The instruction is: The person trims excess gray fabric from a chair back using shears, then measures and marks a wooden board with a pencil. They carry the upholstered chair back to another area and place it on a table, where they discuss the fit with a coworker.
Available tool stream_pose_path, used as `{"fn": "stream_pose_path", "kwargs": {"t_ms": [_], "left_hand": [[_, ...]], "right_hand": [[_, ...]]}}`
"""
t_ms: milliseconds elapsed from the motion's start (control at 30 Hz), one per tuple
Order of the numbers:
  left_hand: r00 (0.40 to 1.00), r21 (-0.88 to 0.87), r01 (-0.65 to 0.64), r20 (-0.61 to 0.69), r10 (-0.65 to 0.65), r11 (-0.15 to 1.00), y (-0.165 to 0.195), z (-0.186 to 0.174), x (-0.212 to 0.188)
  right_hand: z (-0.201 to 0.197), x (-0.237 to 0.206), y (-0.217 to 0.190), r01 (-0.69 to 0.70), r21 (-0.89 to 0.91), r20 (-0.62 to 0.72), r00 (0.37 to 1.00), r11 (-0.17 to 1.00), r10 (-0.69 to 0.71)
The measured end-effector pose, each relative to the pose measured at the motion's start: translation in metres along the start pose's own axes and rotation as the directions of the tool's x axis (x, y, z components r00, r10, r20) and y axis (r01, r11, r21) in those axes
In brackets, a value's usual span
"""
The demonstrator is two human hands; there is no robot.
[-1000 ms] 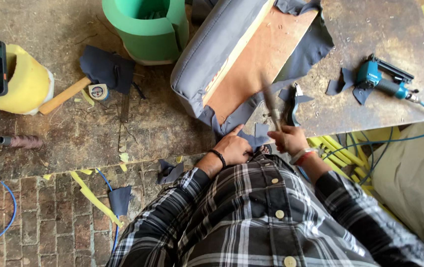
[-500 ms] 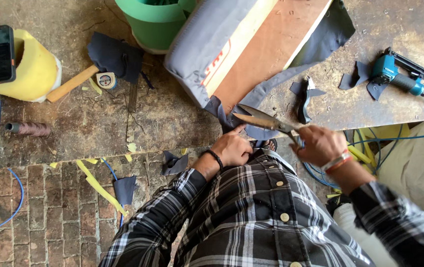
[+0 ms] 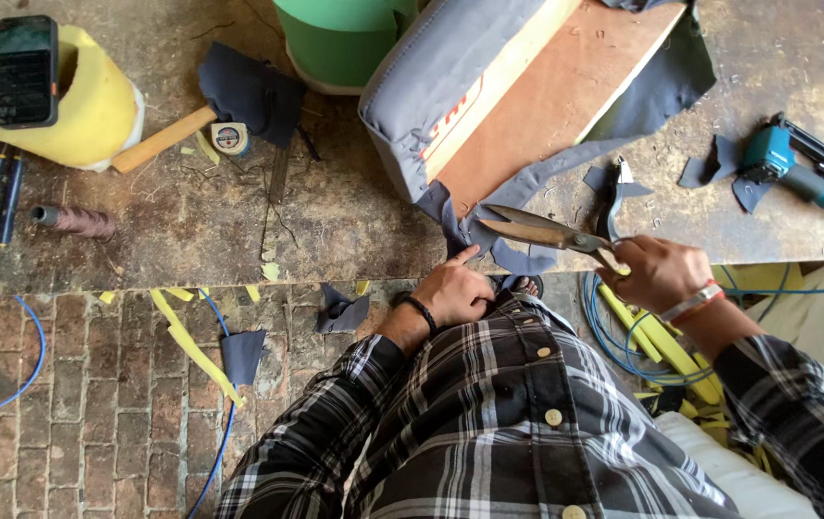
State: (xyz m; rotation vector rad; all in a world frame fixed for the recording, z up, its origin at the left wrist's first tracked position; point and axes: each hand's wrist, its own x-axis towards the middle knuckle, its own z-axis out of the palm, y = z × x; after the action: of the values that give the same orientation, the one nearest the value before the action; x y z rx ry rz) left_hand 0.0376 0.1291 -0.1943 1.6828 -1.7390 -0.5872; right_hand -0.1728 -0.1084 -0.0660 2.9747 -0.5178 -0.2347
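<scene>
My right hand [image 3: 659,272] grips the handles of large metal scissors [image 3: 539,230], whose blades are parted and point left at a flap of grey fabric [image 3: 520,258]. My left hand [image 3: 453,290] pinches that fabric at the bench edge, one finger stretched toward the blades. The fabric hangs off a grey upholstered seat cushion [image 3: 450,72] lying upside down, its brown board base [image 3: 556,101] showing.
On the worn bench [image 3: 239,221] lie a yellow foam roll [image 3: 85,111] with a phone [image 3: 25,69] on it, a wooden-handled hammer [image 3: 167,139], a tape measure [image 3: 230,138], a thread spool [image 3: 75,221], a green roll [image 3: 345,38] and a blue pneumatic stapler [image 3: 792,168]. Fabric scraps and hoses litter the brick floor [image 3: 75,404].
My right hand has brought the scissors up and out to the right, blades now level and parted at the fabric edge. My left hand has kept its hold on the flap.
</scene>
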Motion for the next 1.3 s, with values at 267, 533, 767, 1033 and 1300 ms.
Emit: {"fn": "stream_pose_path", "kwargs": {"t_ms": [267,533,767,1033,1300], "left_hand": [[0.999,0.002,0.038,0.020,-0.038,0.999,0.000,0.004,0.001],[0.993,0.088,0.091,0.066,-0.097,0.992,0.004,0.001,0.006],[0.988,0.018,0.155,0.004,-0.156,0.988,0.008,-0.007,0.005],[0.983,0.060,0.173,0.050,-0.176,0.983,0.011,-0.008,0.007],[0.989,0.043,0.147,-0.013,-0.147,0.988,0.004,-0.004,0.000]], "right_hand": [[0.013,0.042,-0.013,-0.060,0.023,0.290,0.956,0.998,0.051],[0.044,0.035,-0.019,-0.454,0.578,0.452,0.870,0.679,0.197],[-0.004,0.024,0.003,-0.241,0.185,0.208,0.957,0.953,0.202],[-0.016,0.067,-0.021,-0.103,-0.045,0.432,0.895,0.994,0.112],[0.021,0.056,-0.020,-0.147,0.157,0.332,0.939,0.977,0.089]]}}
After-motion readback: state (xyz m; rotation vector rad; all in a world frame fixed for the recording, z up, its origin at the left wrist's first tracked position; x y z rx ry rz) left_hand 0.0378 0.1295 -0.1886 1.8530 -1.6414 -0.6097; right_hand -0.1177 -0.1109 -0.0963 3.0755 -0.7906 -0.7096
